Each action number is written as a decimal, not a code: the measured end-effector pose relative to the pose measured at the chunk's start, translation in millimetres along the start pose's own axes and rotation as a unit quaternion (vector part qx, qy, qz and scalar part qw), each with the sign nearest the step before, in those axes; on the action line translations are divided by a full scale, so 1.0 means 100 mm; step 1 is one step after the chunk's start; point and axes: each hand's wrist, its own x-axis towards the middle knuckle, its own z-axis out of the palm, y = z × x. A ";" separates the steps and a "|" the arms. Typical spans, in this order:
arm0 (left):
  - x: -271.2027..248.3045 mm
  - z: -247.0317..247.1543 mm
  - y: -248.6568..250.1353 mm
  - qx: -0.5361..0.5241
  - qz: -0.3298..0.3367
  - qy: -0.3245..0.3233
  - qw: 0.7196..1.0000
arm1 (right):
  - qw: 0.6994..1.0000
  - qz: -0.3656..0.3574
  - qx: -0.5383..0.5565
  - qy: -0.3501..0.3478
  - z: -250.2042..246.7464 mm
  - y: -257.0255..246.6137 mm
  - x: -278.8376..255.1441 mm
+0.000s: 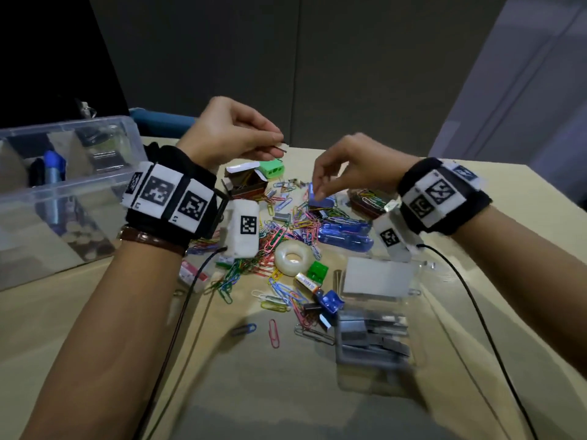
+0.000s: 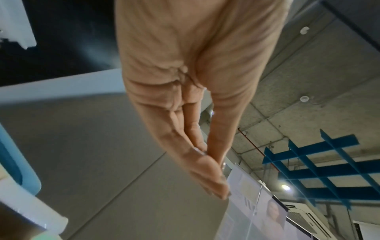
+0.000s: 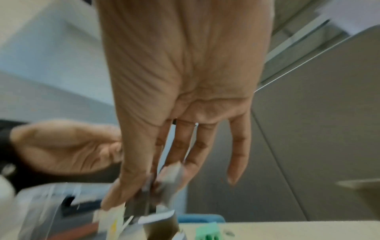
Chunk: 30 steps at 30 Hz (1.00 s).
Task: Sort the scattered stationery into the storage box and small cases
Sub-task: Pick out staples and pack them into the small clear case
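A thin dark strip of staples [image 1: 279,148] is pinched between the thumb and fingertips of the left hand [image 1: 228,131], raised above the open brown cardboard box [image 1: 246,182] and the green two-hole sharpener [image 1: 271,169] at the far side of the pale table [image 1: 95,312]. Nearby, the right hand [image 1: 346,166] reaches down with fingers curled onto a pale blue block [image 1: 319,198] amid coloured paper clips [image 1: 276,236], whether gripping it I cannot tell. The clear plastic storage box [image 1: 63,185] stands left, and a clear case of grey staple strips [image 1: 371,341] lies nearest.

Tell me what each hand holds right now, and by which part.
The left hand pinches a thin dark strip, probably staples, by one end. The right hand seems to pinch a small grey piece at its fingertips; which part is unclear.
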 end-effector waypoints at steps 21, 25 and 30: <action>-0.13 0.61 -0.08 -0.169 -0.079 -0.062 0.981 | 0.892 -0.029 0.302 0.334 0.19 0.01 -0.76; -0.15 0.65 -0.07 -0.178 -0.069 -0.072 0.979 | 0.871 -0.037 0.310 0.380 0.21 -0.01 -0.73; -0.17 0.72 -0.05 -0.211 -0.058 -0.085 0.972 | 0.867 -0.042 0.311 0.388 0.25 0.02 -0.71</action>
